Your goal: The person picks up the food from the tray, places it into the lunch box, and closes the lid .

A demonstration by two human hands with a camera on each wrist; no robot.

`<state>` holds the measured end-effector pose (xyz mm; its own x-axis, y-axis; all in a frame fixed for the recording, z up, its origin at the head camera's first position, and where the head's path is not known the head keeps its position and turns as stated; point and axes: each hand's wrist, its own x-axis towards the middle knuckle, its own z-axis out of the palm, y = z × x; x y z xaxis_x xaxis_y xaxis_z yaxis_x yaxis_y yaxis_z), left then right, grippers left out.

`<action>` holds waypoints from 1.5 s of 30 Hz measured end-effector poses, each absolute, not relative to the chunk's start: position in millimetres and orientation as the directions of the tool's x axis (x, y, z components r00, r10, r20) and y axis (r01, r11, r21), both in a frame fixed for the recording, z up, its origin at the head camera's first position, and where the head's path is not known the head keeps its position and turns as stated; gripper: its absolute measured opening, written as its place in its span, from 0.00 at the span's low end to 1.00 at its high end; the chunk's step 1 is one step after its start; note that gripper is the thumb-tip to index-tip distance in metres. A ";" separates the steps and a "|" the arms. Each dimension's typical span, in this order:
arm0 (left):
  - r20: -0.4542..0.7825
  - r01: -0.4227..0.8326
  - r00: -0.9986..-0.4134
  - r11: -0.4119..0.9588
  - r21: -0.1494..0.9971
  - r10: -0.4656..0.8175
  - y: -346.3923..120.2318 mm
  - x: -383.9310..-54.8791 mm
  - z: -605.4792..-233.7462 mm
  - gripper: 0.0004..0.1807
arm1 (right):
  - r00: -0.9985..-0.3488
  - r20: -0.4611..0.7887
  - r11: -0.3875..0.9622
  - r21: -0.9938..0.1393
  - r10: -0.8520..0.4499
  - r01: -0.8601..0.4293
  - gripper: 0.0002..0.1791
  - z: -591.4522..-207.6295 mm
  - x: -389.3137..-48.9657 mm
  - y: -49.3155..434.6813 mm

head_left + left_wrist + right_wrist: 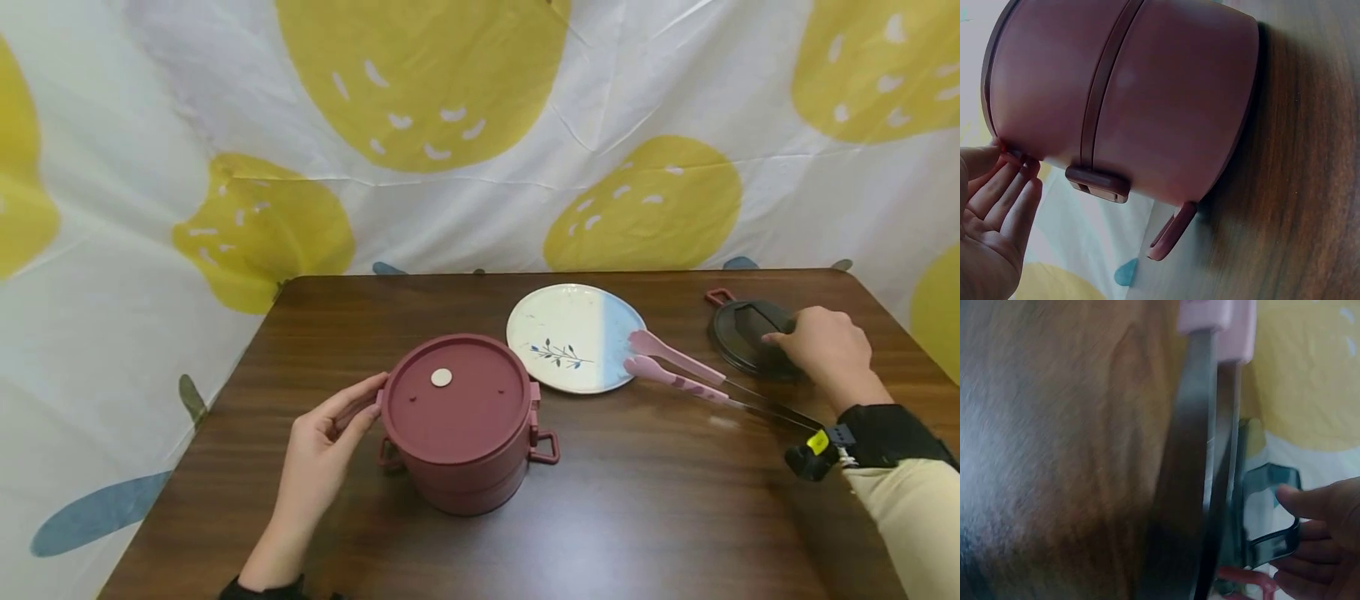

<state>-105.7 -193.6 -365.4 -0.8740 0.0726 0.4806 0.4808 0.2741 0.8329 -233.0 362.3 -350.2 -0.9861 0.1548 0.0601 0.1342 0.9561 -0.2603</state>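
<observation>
A round maroon lunch pot (480, 479) stands upright on the table, its flat lid bearing a pale round button (442, 377). At the pot's left rim, the thumb and fingers of my left hand (324, 446) pinch a small tab. Up close in the left wrist view, a side clip (1097, 183) and a loop handle (1174, 232) show lower on the wall. Over at the far right, my right hand (834, 350) grips the upright handle (1270, 547) of a dark round lid (731, 337). A maroon loop (720, 296) sticks out behind that lid.
Tongs with pink tips (678, 385) lie with their ends on the right edge of a white and blue plate (551, 321). Their metal arms run toward my right wrist. A patterned cloth (480, 217) hangs behind the brown table (637, 517).
</observation>
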 end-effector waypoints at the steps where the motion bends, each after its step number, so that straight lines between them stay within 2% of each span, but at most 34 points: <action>1: 0.480 0.480 -0.874 0.275 0.833 0.074 -193.5 -105.4 -365.5 0.17 | -0.986 0.059 0.955 -0.263 0.159 0.138 0.26 -352.7 -233.2 364.6; 4: 0.475 0.475 -0.877 0.268 0.838 0.069 -193.3 -104.4 -365.5 0.17 | -0.982 0.084 0.949 -0.281 0.172 0.142 0.24 -356.7 -234.2 366.7; 12: 0.471 0.465 -0.881 0.278 0.841 0.051 -195.7 -102.9 -365.7 0.17 | -0.960 0.234 0.930 -0.362 0.155 0.063 0.27 -339.3 -231.6 338.4; 17: 0.473 0.459 -0.881 0.299 0.837 0.029 -198.1 -102.6 -365.4 0.17 | -0.946 0.320 0.911 -0.402 0.052 -0.086 0.28 -307.9 -225.0 294.4; 22: 0.473 0.460 -0.880 0.293 0.838 0.029 -198.4 -103.5 -365.3 0.17 | -0.920 0.377 0.871 -0.413 -0.102 -0.266 0.24 -274.3 -212.1 241.0; 32: 0.468 0.454 -0.884 0.277 0.847 0.017 -194.4 -107.1 -366.8 0.17 | -0.845 0.387 0.767 -0.386 -0.370 -0.512 0.16 -233.1 -178.5 139.3; 37: 0.456 0.442 -0.890 0.278 0.853 0.016 -193.7 -107.8 -367.1 0.16 | -0.817 0.351 0.733 -0.371 -0.458 -0.570 0.16 -232.8 -171.2 109.1; 45: 0.484 0.480 -0.875 0.147 0.865 0.010 -198.6 -106.2 -362.9 0.18 | -0.750 0.330 0.694 -0.290 -0.574 -0.659 0.15 -240.5 -159.3 79.1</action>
<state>-106.2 -198.6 -362.9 -0.8751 0.0104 0.4839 0.4800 0.1471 0.8649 -159.3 79.1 -240.5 -0.7496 -0.5740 0.3296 -0.6590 0.6941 -0.2898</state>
